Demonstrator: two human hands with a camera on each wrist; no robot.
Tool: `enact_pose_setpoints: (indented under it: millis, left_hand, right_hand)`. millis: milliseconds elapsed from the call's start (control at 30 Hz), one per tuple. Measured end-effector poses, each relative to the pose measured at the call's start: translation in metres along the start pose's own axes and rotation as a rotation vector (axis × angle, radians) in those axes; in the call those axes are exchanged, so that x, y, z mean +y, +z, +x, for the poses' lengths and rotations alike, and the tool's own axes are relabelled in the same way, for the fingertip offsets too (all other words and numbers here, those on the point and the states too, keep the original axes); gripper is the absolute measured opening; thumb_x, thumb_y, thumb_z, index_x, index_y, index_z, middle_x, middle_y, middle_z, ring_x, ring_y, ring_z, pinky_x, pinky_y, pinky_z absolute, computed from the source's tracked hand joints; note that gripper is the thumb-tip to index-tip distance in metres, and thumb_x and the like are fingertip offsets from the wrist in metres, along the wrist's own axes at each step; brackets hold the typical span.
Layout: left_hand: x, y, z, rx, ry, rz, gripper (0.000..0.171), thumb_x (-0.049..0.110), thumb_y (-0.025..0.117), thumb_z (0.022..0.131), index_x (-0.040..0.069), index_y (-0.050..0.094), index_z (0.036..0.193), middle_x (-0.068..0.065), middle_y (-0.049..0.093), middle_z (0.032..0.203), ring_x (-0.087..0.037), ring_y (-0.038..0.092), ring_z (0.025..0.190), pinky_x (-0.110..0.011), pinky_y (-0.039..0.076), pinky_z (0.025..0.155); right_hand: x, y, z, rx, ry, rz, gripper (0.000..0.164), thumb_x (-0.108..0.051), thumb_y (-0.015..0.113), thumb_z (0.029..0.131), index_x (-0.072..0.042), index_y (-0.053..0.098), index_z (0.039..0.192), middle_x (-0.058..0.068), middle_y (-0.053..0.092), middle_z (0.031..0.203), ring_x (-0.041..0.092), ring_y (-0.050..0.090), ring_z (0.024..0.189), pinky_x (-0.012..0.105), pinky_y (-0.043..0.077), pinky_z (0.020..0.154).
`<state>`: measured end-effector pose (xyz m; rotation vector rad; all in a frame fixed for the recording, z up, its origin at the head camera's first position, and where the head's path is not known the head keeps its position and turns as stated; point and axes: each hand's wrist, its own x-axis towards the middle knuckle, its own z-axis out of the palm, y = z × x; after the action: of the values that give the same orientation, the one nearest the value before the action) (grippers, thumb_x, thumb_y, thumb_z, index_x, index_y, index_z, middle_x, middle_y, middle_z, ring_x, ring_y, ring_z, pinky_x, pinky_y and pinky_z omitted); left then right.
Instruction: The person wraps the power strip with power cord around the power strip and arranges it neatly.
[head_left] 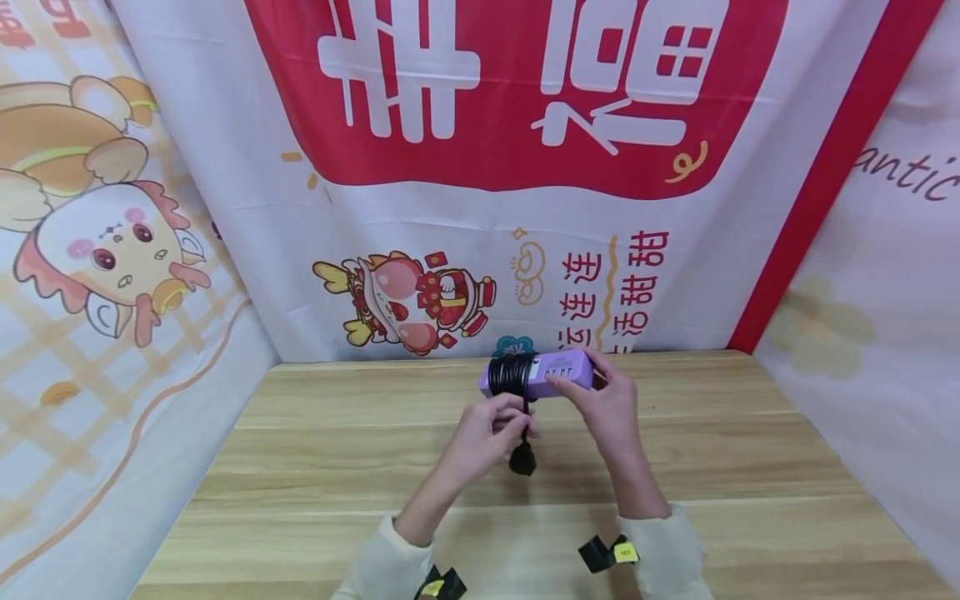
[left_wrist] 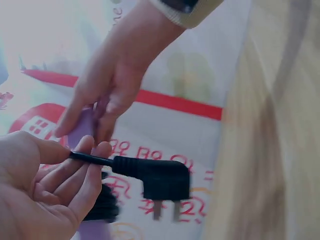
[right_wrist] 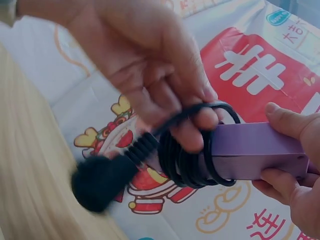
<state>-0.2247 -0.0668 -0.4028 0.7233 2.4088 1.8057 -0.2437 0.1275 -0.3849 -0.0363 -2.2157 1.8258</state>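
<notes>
A purple power strip [head_left: 576, 363] is held up over the far part of the table, with its black cord [head_left: 510, 375] wound in several turns round one end. My right hand [head_left: 613, 410] grips the other end, thumb on one face and fingers on the opposite side. My left hand [head_left: 483, 437] pinches the loose end of the cord between thumb and fingers, just short of the plug [head_left: 522, 461]. In the left wrist view the black plug [left_wrist: 167, 177] sticks out past the fingertips, its metal prongs showing. The right wrist view shows the coils [right_wrist: 185, 160] lying snug round the strip.
Under both hands is a wood-grain table [head_left: 315, 483]. Behind it hangs a printed red and white cloth [head_left: 487, 167], close to the table's far edge. More printed cloth [head_left: 112, 400] covers the left side, and a pale cloth [head_left: 885, 375] the right.
</notes>
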Motion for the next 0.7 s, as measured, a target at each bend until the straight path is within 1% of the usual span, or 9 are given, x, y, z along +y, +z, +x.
enact_pose_setpoints:
  millis: [100,167,267,367,467,600,633,700]
  left_hand:
    - [-0.007,0.007,0.002,-0.048,-0.011,-0.021,0.019,0.015,0.055,0.103,0.007,0.07,0.11,-0.009,0.076,0.1,-0.017,0.073,0.094,-0.025,0.058,0.085]
    - [-0.012,0.011,0.004,-0.063,-0.019,-0.011,0.02,0.019,0.055,0.103,0.012,0.072,0.109,-0.004,0.077,0.102,-0.014,0.071,0.098,-0.025,0.056,0.089]
    - [-0.019,0.012,0.006,-0.076,-0.001,0.002,0.02,0.018,0.055,0.103,0.013,0.074,0.109,-0.003,0.076,0.105,-0.014,0.07,0.103,-0.026,0.055,0.093]
    - [-0.026,0.009,0.01,-0.1,0.031,0.024,0.02,0.016,0.056,0.102,0.01,0.074,0.108,-0.004,0.076,0.109,-0.015,0.069,0.108,-0.027,0.054,0.096]
    - [-0.032,0.003,0.013,-0.131,0.052,0.062,0.019,0.016,0.057,0.102,0.009,0.075,0.105,-0.005,0.075,0.11,-0.016,0.068,0.109,-0.028,0.053,0.096]
    - [-0.041,-0.005,0.015,-0.163,0.052,0.106,0.018,0.019,0.058,0.101,0.013,0.074,0.107,-0.002,0.073,0.112,-0.014,0.066,0.107,-0.026,0.053,0.094]
    - [-0.043,-0.006,0.015,-0.175,0.049,0.1,0.018,0.019,0.058,0.101,0.013,0.074,0.109,-0.002,0.072,0.113,-0.015,0.066,0.107,-0.026,0.053,0.094]
    - [-0.046,-0.008,0.015,-0.189,0.021,0.075,0.018,0.02,0.058,0.101,0.015,0.071,0.113,-0.002,0.072,0.114,-0.014,0.065,0.108,-0.026,0.053,0.094]
  right_hand:
    - [0.0,0.001,0.001,0.001,0.014,0.116,0.063,-0.026,0.083,0.082,-0.014,0.058,0.138,0.013,0.061,0.133,0.025,0.063,0.117,0.022,0.056,0.087]
    - [0.0,0.002,0.001,0.001,0.027,0.196,0.06,-0.02,0.082,0.083,-0.01,0.058,0.137,0.014,0.062,0.132,0.024,0.064,0.116,0.02,0.055,0.088]
    - [-0.002,0.004,0.001,-0.004,0.067,0.281,0.058,-0.014,0.079,0.085,-0.007,0.057,0.138,0.014,0.06,0.132,0.021,0.064,0.114,0.021,0.055,0.089]
    - [-0.004,0.004,0.001,-0.01,0.118,0.323,0.057,-0.012,0.077,0.087,-0.007,0.054,0.14,0.012,0.057,0.131,0.017,0.061,0.112,0.021,0.055,0.091]
    - [-0.007,0.003,0.001,-0.031,0.154,0.365,0.058,-0.01,0.075,0.088,-0.006,0.052,0.141,0.011,0.054,0.131,0.018,0.06,0.114,0.023,0.055,0.093]
    - [-0.013,0.004,-0.002,-0.08,0.194,0.419,0.057,-0.008,0.073,0.089,-0.005,0.051,0.142,0.01,0.053,0.13,0.019,0.058,0.116,0.024,0.054,0.096]
    - [-0.015,0.005,-0.003,-0.099,0.203,0.438,0.057,-0.007,0.071,0.09,-0.005,0.05,0.143,0.01,0.052,0.129,0.019,0.057,0.116,0.024,0.053,0.096]
    - [-0.019,0.007,-0.006,-0.139,0.212,0.48,0.055,-0.004,0.068,0.092,-0.002,0.049,0.143,0.008,0.051,0.127,0.017,0.056,0.114,0.023,0.054,0.095]
